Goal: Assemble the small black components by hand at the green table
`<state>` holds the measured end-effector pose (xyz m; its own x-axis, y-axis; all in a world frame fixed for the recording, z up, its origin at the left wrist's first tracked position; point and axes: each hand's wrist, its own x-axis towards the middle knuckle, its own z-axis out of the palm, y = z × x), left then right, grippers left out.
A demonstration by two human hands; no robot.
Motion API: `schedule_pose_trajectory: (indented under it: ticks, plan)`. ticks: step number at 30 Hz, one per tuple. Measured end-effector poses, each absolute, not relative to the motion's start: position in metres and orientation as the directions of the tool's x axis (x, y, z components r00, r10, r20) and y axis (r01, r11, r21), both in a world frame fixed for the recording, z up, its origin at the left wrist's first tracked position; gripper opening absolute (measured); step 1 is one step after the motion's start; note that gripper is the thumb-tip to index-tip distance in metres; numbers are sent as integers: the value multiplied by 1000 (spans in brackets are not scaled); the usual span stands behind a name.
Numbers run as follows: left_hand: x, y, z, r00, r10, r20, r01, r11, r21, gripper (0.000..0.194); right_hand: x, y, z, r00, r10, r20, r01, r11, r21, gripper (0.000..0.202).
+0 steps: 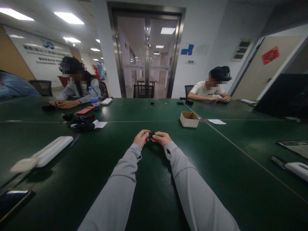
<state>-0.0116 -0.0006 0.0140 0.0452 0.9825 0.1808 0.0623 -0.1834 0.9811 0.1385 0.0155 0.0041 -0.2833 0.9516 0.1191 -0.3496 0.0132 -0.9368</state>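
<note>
Over the middle of the green table (154, 179), both hands meet at a small black object (151, 135). My left hand (141, 138) pinches its left side, while my right hand (162, 138) grips its right side between thumb and fingers. What the object is cannot be made out at this size. Grey sleeves cover both forearms, which reach forward across the tabletop.
An open cardboard box (189, 120) stands right of the hands. Black bundled items (83, 122), a red item (85, 110), a bottle (93, 96) and a long white device (54, 150) lie left. A phone (13, 200) is near left. Two people sit across.
</note>
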Motion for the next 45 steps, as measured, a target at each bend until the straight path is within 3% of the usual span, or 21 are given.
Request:
schedule_pose_trajectory:
  ticks: [26,37,45]
  plan:
    - [-12,0,15,83,980,180,101,-188,977,27,137,10,13,-263,961,85,-362,-16,-932,27]
    - [-14,3,10,113,970,214,158,-230,960,34,137,14,9,-277,954,116,-345,14,-939,30]
    - [-14,7,7,154,968,197,99,-213,972,30,138,17,6,-286,949,134,-324,36,-945,32]
